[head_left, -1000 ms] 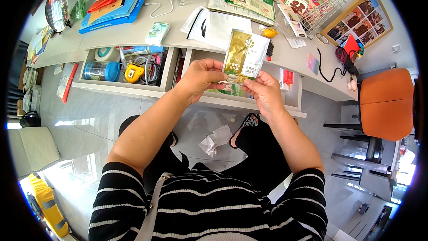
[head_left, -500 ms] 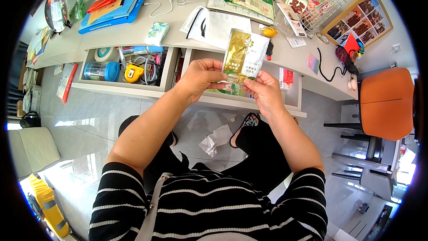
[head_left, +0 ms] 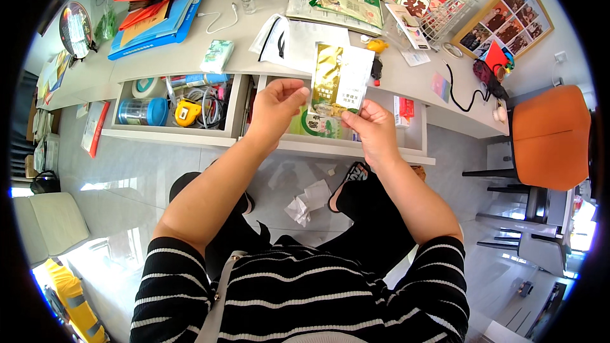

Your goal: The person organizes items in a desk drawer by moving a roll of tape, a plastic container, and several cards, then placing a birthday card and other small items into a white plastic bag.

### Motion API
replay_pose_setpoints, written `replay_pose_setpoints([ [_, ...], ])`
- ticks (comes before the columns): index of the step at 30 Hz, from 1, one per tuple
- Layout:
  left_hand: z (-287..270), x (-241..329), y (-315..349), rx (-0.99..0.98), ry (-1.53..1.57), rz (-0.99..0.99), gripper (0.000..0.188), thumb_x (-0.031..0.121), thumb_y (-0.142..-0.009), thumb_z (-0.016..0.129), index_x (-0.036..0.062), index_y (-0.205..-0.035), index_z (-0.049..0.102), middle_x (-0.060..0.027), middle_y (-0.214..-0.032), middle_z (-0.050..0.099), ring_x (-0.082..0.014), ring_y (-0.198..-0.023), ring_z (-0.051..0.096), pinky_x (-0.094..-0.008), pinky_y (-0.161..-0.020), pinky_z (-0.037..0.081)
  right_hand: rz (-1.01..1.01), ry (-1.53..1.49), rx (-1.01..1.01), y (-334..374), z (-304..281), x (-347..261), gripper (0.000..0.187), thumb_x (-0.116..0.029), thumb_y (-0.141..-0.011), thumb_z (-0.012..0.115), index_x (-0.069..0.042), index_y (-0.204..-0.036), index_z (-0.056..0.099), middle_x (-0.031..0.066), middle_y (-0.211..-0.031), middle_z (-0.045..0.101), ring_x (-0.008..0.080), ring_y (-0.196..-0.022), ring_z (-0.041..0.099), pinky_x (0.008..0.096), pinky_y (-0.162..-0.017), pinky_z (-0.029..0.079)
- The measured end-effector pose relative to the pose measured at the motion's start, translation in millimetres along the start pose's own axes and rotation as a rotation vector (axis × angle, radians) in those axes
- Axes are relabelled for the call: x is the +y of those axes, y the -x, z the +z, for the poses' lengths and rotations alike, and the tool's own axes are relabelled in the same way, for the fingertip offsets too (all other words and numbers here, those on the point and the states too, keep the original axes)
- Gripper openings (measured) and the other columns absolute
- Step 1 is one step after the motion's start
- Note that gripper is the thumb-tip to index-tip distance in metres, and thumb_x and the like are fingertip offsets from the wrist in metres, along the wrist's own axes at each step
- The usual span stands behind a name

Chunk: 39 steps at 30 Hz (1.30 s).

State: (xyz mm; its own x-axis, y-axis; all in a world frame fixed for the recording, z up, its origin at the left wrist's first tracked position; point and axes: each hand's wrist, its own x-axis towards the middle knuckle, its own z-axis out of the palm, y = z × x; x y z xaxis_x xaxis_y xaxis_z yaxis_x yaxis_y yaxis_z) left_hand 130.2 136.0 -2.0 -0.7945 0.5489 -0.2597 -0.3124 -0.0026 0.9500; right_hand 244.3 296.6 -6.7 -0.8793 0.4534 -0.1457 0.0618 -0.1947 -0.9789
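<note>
A gold and white foil sachet [head_left: 337, 79] is held up over the open middle drawer [head_left: 356, 146]. My right hand [head_left: 375, 130] pinches its lower right corner between thumb and fingers. Beside its left edge is my left hand [head_left: 276, 111], fingers curled and thumb close to the index finger; nothing shows between them. Below the sachet, a green and white packet [head_left: 318, 125] lies in the drawer. A red and white box [head_left: 404, 110] sits at the drawer's right end.
The left drawer [head_left: 171, 132] stands open with a blue-lidded jar [head_left: 143, 112], a yellow tape measure [head_left: 187, 112] and coiled cables [head_left: 213, 108]. On the desk are a tissue pack [head_left: 217, 55], blue folders [head_left: 159, 35] and a white pouch [head_left: 298, 38]. Crumpled paper [head_left: 305, 203] lies between my feet.
My left hand has come off the sachet's lower left part and now sits just left of it. The sachet has shifted slightly left, still in my right hand.
</note>
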Motion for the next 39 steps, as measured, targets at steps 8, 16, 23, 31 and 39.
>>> replay_pose_setpoints([
  [8,9,-7,10,-0.289,0.309,0.109,0.03,0.018,-0.093,0.055,0.0001,-0.117,0.053,-0.0069,-0.106,0.061,-0.0137,-0.093,0.059,-0.0293,-0.083,0.049,-0.734,0.784,-0.125,17,31,-12,0.037,-0.006,-0.071,0.074,-0.003,-0.105,0.061,0.0116,-0.098,0.057,0.029,-0.089,0.058,0.0362,-0.075,0.048],
  [16,4,-5,9,-0.277,0.403,-0.022,0.023,0.009,-0.094,0.049,-0.0017,-0.113,0.055,-0.0085,-0.106,0.063,-0.0152,-0.093,0.061,-0.0316,-0.083,0.049,-0.543,0.472,0.094,9,18,-9,0.037,-0.016,-0.077,0.073,-0.002,-0.108,0.06,0.0075,-0.097,0.057,0.0142,-0.079,0.055,0.0272,-0.069,0.047],
  [23,6,-10,9,-0.399,0.271,-0.14,0.023,0.013,-0.092,0.056,-0.0041,-0.107,0.059,-0.009,-0.1,0.064,-0.0131,-0.088,0.061,-0.0292,-0.079,0.05,-0.218,0.159,-0.008,0,10,-1,0.016,-0.014,-0.086,0.065,0.001,-0.092,0.063,-0.0031,-0.07,0.058,0.0021,-0.059,0.046,0.018,-0.052,0.039],
  [31,3,-4,3,-0.202,0.169,-0.028,0.023,0.019,-0.089,0.062,-0.0022,-0.098,0.064,-0.0071,-0.084,0.067,-0.0119,-0.072,0.064,-0.0246,-0.064,0.053,-0.082,-0.006,-0.039,0,10,0,0.017,-0.015,-0.086,0.066,0.002,-0.092,0.065,-0.0008,-0.076,0.061,0.0028,-0.065,0.051,0.0182,-0.057,0.041],
  [39,12,1,13,-0.342,0.072,-0.123,0.025,0.014,-0.084,0.067,-0.0028,-0.103,0.065,-0.0071,-0.089,0.067,-0.0106,-0.076,0.062,-0.0252,-0.069,0.051,-0.068,-0.106,0.033,-2,5,-3,0.02,-0.015,-0.087,0.065,0.002,-0.097,0.065,0.0046,-0.085,0.066,0.0071,-0.074,0.059,0.0212,-0.064,0.047],
])
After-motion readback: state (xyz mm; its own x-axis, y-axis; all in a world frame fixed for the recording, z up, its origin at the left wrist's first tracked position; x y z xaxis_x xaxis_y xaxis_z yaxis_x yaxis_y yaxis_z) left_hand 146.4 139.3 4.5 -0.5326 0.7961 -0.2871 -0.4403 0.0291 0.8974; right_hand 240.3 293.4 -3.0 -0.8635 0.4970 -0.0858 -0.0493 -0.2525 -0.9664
